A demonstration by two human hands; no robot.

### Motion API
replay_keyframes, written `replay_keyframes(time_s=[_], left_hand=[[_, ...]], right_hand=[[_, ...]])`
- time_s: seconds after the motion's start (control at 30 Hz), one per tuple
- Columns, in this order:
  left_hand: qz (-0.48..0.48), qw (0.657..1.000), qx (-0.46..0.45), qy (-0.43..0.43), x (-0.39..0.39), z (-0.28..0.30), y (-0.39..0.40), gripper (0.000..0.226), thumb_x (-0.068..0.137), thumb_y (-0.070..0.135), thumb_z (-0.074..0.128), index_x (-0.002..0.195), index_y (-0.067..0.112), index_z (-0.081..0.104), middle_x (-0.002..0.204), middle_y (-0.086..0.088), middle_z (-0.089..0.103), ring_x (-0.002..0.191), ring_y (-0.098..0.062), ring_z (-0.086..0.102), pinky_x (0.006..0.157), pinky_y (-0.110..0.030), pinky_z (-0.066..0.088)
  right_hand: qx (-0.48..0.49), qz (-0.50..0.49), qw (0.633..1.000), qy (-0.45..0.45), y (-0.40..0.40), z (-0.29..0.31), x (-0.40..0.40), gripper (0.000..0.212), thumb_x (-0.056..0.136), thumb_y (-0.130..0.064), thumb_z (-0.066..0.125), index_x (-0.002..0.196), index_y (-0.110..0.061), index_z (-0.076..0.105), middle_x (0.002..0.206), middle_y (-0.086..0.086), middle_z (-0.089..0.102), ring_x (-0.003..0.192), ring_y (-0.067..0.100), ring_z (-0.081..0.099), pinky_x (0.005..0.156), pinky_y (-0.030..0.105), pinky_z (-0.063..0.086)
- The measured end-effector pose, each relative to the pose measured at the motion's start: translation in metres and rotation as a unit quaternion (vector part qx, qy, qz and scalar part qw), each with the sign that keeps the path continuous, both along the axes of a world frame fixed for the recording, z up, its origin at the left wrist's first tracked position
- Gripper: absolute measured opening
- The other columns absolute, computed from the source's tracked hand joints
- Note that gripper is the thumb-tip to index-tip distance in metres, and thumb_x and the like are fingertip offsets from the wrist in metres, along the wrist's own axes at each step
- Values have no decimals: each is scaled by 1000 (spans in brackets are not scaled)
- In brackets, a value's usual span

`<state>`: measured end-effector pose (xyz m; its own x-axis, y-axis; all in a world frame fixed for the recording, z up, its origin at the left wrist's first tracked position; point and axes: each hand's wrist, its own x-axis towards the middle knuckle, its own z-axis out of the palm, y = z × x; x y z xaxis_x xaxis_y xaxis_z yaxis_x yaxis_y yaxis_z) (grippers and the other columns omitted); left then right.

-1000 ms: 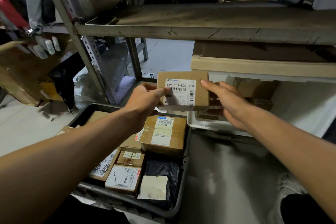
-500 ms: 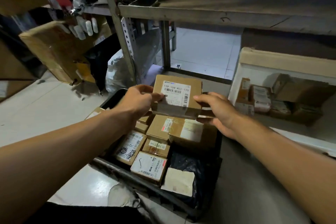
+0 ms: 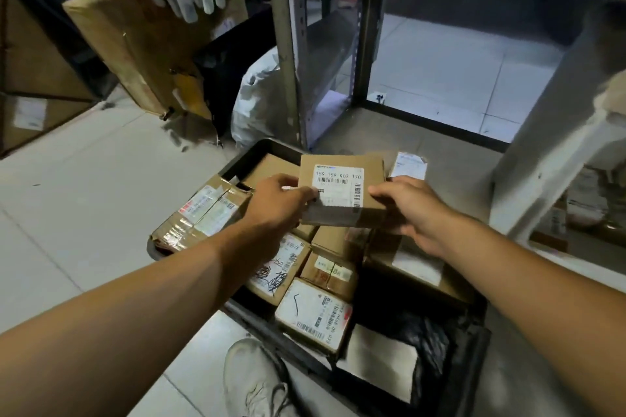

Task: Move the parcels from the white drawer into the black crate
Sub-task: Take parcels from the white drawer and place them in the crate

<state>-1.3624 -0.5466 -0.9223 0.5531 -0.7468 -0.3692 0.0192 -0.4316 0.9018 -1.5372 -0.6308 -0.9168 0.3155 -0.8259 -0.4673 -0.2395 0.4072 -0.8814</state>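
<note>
A small brown box point(image 3: 342, 193) with a white label is held in the middle of the frame, above the far end of the black crate point(image 3: 474, 349). It is pinched on its left side by the left hand point(image 3: 277, 203) and on its right side by the right hand point(image 3: 406, 210). Both hands are curled round the edges of the box, so neither hand is wide.

The box is best lowered flat, with the label kept up, so it can be read later. A spot should be picked first. The crate is already quite full of other parcels point(image 3: 315, 315), and a black bag point(image 3: 426, 342) lies at the lower right of it. The top of the pile right under the box looks like the likely spot. The box should be set down softly and let go only when it is resting well, or it could slide off the pile.

A taped parcel point(image 3: 203, 213) sticks out over the left rim of the crate, so that side should not be bumped.

The white drawer point(image 3: 542, 159) is seen at the right edge of the frame. More parcels seem to be inside it, but that part is blurred. A shoe point(image 3: 257, 379) is seen on the floor point(image 3: 84, 196) at the bottom of the frame, just beside the crate. A metal shelf leg point(image 3: 288, 61) stands behind the crate.
</note>
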Motion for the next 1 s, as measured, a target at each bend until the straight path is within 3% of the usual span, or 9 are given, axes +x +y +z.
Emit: replay_keyframes(time_s=[0.2, 0.3, 0.43, 0.57, 0.63, 0.73, 0.8, 0.9, 1.0], left_hand=[[13, 995, 19, -100, 49, -8, -26, 22, 93, 19, 67, 113, 10, 64, 108, -7, 69, 75, -10, 61, 40, -9, 39], [9, 987, 31, -156, 76, -16, -41, 22, 92, 20, 68, 112, 12, 63, 105, -5, 69, 79, -10, 64, 51, -15, 45], [-1, 984, 42, -173, 107, -23, -62, 14, 93, 14, 67, 102, 17, 57, 105, -5, 66, 95, -22, 67, 79, -38, 60], [-23, 977, 59, -205, 132, -34, -78, 31, 92, 7, 67, 123, 9, 64, 125, -11, 65, 110, -28, 65, 89, -41, 59], [-50, 965, 64, -248, 143, -40, -82, 33, 94, 6, 64, 126, 10, 66, 128, -11, 64, 111, -28, 64, 90, -40, 58], [-79, 943, 73, -315, 158, -50, -86, 29, 97, 9, 59, 124, 14, 69, 126, -9, 67, 101, -26, 67, 76, -30, 56], [-84, 936, 78, -333, 165, -56, -89, 28, 98, 11, 57, 122, 18, 70, 123, -8, 69, 97, -28, 69, 79, -36, 58], [-99, 943, 65, -312, 171, -60, -92, 28, 99, 10, 55, 122, 18, 69, 120, -6, 67, 97, -29, 68, 82, -43, 58], [-134, 927, 63, -344, 172, -63, -90, 26, 101, 17, 55, 124, 17, 65, 126, -6, 60, 106, -28, 63, 80, -36, 54]], right_hand=[[47, -8, 999, -27, -18, -24, 55, 13, 93, -15, 65, 106, -16, 64, 101, 4, 73, 97, 20, 69, 89, 44, 58], [57, -13, 998, -33, -28, -32, 83, 16, 91, -15, 66, 107, -17, 64, 102, -1, 69, 100, 15, 63, 92, 45, 55], [83, -19, 995, -42, -41, -44, 117, 30, 92, -15, 66, 122, -14, 62, 103, -3, 65, 94, 9, 57, 96, 44, 53], [109, -20, 992, -51, -53, -60, 145, 59, 92, -16, 68, 146, -18, 46, 127, 0, 55, 108, 17, 52, 99, 41, 51], [124, -18, 990, -62, -56, -70, 158, 66, 92, -14, 67, 152, -19, 39, 135, 3, 51, 114, 20, 50, 105, 41, 47], [143, 0, 986, -89, -59, -82, 176, 73, 92, -10, 65, 156, -20, 32, 148, 8, 50, 129, 25, 53, 107, 40, 44], [144, 11, 986, -87, -60, -88, 185, 75, 91, -9, 64, 157, -22, 29, 151, 8, 48, 133, 26, 51, 109, 40, 43], [141, 11, 987, -78, -62, -87, 184, 75, 91, -7, 63, 156, -24, 32, 154, 7, 45, 136, 25, 47, 111, 40, 42], [66, 48, 997, -6, -61, -78, 176, 69, 92, -14, 64, 155, -24, 37, 150, 4, 49, 125, 19, 51, 109, 36, 42]])
